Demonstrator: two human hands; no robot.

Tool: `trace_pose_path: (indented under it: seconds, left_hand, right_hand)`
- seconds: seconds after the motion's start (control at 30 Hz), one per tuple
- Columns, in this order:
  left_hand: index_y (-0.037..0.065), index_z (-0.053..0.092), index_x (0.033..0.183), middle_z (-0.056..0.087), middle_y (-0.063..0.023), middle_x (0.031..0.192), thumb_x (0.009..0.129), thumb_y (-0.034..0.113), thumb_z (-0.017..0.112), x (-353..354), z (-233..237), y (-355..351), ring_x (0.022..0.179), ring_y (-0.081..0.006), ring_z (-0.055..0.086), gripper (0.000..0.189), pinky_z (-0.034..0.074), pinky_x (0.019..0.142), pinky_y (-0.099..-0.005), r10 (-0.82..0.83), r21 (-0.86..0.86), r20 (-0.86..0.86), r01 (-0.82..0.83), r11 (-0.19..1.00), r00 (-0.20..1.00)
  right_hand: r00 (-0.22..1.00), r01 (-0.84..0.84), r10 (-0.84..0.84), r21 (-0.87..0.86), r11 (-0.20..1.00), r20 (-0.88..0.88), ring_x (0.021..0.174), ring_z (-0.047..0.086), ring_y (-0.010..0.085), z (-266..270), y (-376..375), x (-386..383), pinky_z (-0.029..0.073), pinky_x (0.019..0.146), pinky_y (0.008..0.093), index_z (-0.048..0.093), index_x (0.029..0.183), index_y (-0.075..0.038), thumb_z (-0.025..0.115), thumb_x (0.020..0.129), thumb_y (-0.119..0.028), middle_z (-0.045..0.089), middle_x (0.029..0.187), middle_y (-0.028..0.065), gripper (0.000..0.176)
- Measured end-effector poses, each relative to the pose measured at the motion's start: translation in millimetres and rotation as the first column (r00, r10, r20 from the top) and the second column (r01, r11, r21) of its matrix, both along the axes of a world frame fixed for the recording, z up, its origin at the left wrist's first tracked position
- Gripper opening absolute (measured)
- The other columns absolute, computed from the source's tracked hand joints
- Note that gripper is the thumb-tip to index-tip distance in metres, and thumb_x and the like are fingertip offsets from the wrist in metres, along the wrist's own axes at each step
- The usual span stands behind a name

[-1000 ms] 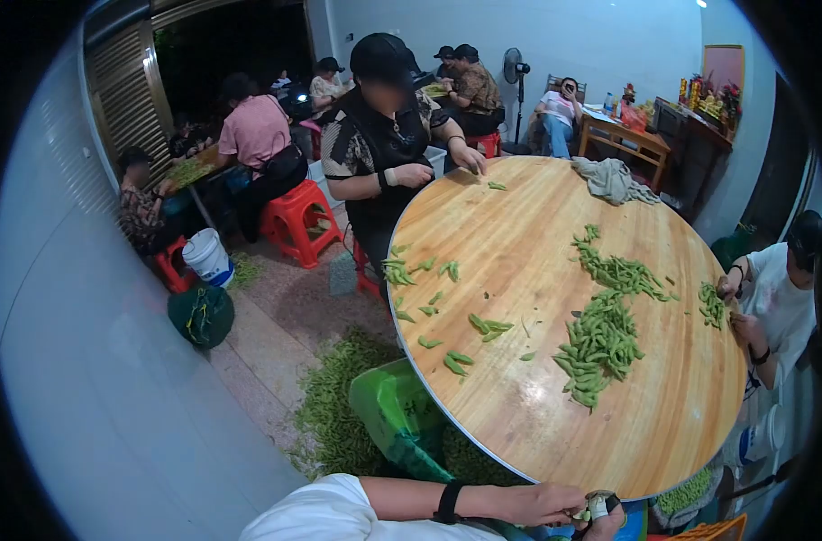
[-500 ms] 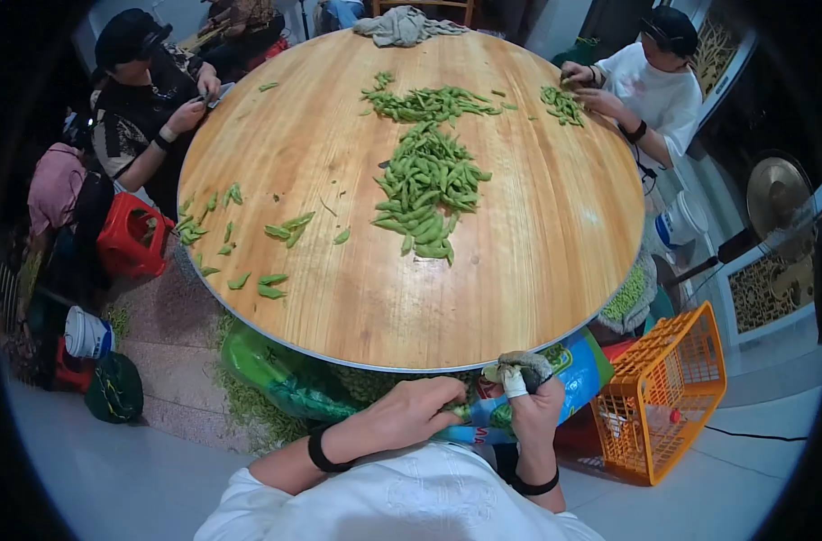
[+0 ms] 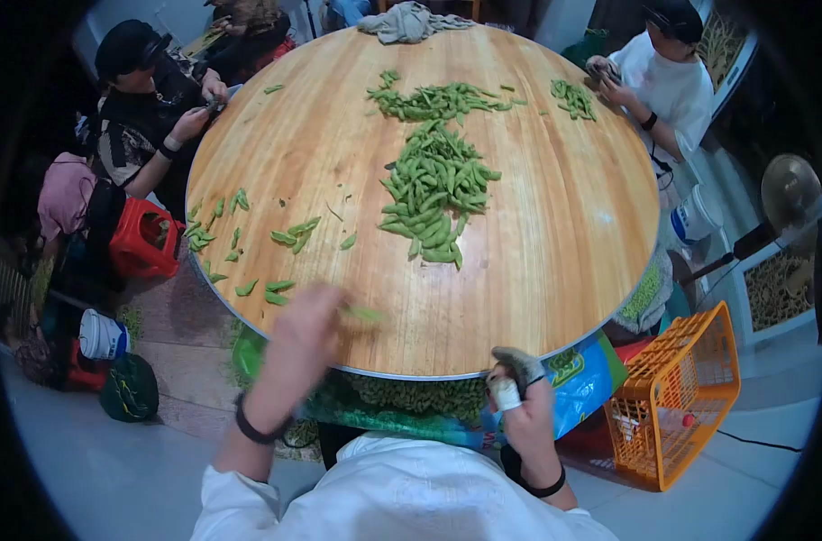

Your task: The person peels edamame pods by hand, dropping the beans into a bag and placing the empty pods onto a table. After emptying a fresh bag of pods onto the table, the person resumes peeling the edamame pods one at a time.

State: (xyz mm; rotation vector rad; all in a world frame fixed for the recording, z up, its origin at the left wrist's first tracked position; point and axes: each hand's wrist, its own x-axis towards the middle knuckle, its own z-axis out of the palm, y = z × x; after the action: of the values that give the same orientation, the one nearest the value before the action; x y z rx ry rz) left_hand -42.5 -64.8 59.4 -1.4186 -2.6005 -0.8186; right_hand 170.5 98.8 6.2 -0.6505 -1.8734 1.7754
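Observation:
My left hand [image 3: 307,329] is over the near left part of the round wooden table [image 3: 537,270], smeared by motion, with a blurred green pod [image 3: 364,313] at its fingertips. Just beyond the near edge, my right hand [image 3: 524,397] is closed round a dark, greyish object that I cannot make out; a white wrap covers one finger. Green pods lie in a large pile [image 3: 433,185] at the middle of the table, with another heap [image 3: 438,101] behind it. Several loose pods [image 3: 294,234] are scattered at the left.
Two people [image 3: 136,99] [image 3: 668,81] sit at the far left and far right, hands at the table edge. A grey cloth [image 3: 411,24] lies at the back. An orange crate [image 3: 650,397], blue bag [image 3: 582,383], red stool [image 3: 147,239] and fan [image 3: 790,191] stand around.
My left hand has moved from beside my right hand, up and left over the table. My right hand stays near the edge. The view has shifted slightly.

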Motion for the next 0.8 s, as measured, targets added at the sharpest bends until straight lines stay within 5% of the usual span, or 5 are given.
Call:
trace_pose_path:
  seconds: [0.13,0.23,0.37,0.73,0.8]
  left_hand:
    - [0.002,0.058,0.09,0.058,-0.0143,0.088,0.066,-0.005,0.06,-25,14,6,0.079,-0.0325,0.058,0.025,0.047,0.066,-0.0371,-0.079,-0.103,-0.34,0.046,0.994,0.937]
    - [0.003,0.057,0.092,0.058,-0.0134,0.091,0.066,-0.004,0.06,-1,14,29,0.081,-0.032,0.057,0.027,0.047,0.067,-0.0369,-0.317,-0.213,0.057,0.322,0.922,0.947]
    - [0.003,0.057,0.097,0.057,-0.0129,0.091,0.074,0.002,0.061,76,-15,62,0.082,-0.03,0.057,0.024,0.047,0.069,-0.0368,-0.729,-0.064,0.51,0.865,0.498,0.457]
    - [0.001,0.052,0.096,0.056,-0.0168,0.089,0.07,0.006,0.066,131,-121,104,0.09,-0.0337,0.055,0.029,0.045,0.078,-0.0424,-0.774,-0.119,0.494,0.912,0.391,0.397]
    - [0.001,0.052,0.09,0.055,-0.0159,0.081,0.07,0.002,0.062,128,-113,99,0.079,-0.0309,0.057,0.023,0.046,0.07,-0.0393,-0.67,0.021,0.558,0.799,0.601,0.489]
  right_hand:
    - [0.983,0.184,-0.184,-0.026,0.983,0.002,0.058,0.049,0.007,1,25,14,0.041,0.051,0.0206,0.052,0.114,0.0,0.049,0.09,-0.009,0.056,0.078,0.0036,0.025]
    - [0.945,0.312,-0.318,-0.081,0.946,-0.071,0.055,0.047,0.005,12,41,32,0.038,0.048,0.0181,0.054,0.112,-0.001,0.049,0.091,-0.009,0.056,0.078,0.0026,0.022]
    - [0.905,0.405,-0.416,-0.117,0.907,-0.093,0.052,0.046,0.0043,13,46,47,0.036,0.046,0.0175,0.056,0.108,-0.002,0.054,0.091,-0.013,0.057,0.075,0.0023,0.021]
    - [0.545,0.594,-0.799,-0.555,0.582,-0.254,0.046,0.04,0.0078,-66,110,156,0.028,0.038,0.0206,0.053,0.098,-0.003,0.045,0.09,-0.01,0.05,0.068,0.0022,0.013]
    - [0.472,0.734,-0.869,-0.48,0.481,-0.149,0.045,0.04,0.0081,-103,119,180,0.029,0.037,0.0209,0.054,0.095,-0.003,0.047,0.089,-0.01,0.05,0.066,0.0023,0.012]
